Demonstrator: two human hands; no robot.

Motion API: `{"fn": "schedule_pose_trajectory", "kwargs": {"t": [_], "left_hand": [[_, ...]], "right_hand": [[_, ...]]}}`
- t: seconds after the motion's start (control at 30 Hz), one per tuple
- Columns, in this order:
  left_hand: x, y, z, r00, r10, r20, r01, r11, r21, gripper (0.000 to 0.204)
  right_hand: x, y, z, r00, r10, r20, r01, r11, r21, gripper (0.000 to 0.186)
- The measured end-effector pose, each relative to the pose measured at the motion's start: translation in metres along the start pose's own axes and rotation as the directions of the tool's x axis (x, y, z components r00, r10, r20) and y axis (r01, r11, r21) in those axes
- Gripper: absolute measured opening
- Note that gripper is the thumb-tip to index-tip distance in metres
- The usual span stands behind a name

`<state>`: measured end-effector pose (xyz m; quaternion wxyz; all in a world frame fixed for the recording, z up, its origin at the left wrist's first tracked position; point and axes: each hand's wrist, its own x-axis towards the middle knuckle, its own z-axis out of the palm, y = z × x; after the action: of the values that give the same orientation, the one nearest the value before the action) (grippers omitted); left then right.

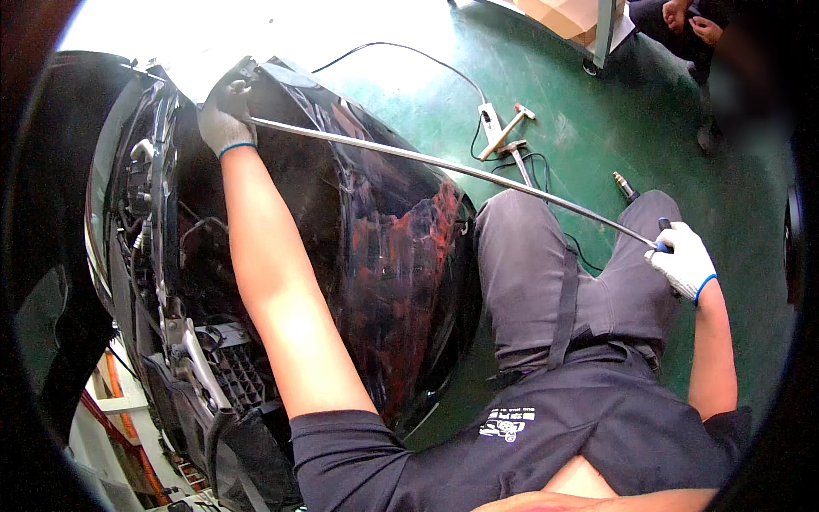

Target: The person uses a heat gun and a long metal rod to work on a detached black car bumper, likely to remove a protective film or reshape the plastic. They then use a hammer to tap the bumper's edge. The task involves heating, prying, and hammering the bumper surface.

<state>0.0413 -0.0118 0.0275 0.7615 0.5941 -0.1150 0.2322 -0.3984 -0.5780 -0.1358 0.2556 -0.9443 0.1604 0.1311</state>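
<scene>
A long metal rod point(444, 162) slants across the view, from the far left down to the right. Around its blue and black handle, over my right thigh, my gloved right hand point(687, 263) is closed. At the rod's far end is my gloved left hand point(225, 118), its fingers curled by the upper edge of a dark vehicle body panel point(401, 247). Glare and the glove partly hide how the left fingers hold the rod. The panel is glossy black with scuffed reddish patches and stands to my left, beside my knees.
On the green floor point(597, 128) lie a hammer point(505, 135) with a red-tipped head, a white power strip point(489, 122) and a black cable point(426, 58). A dark tool with a brass-coloured end point(624, 184) is by my right knee. Another person's hands point(691, 24) show beyond a cardboard box point(567, 19).
</scene>
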Motion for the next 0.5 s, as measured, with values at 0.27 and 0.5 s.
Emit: {"fn": "schedule_pose_trajectory", "kwargs": {"t": [0.27, 0.5], "left_hand": [[0.008, 0.001, -0.014, 0.995, -0.104, 0.014, 0.104, 0.991, -0.08, 0.028], [0.013, -0.006, -0.01, 0.995, -0.088, -0.055, 0.09, 0.996, 0.021, 0.03]], "right_hand": [[-0.009, 0.022, 0.012, 0.973, 0.081, -0.214, -0.027, 0.969, 0.244, 0.022], [-0.02, 0.065, -0.001, 0.905, 0.133, -0.405, 0.028, 0.93, 0.367, 0.016]]}}
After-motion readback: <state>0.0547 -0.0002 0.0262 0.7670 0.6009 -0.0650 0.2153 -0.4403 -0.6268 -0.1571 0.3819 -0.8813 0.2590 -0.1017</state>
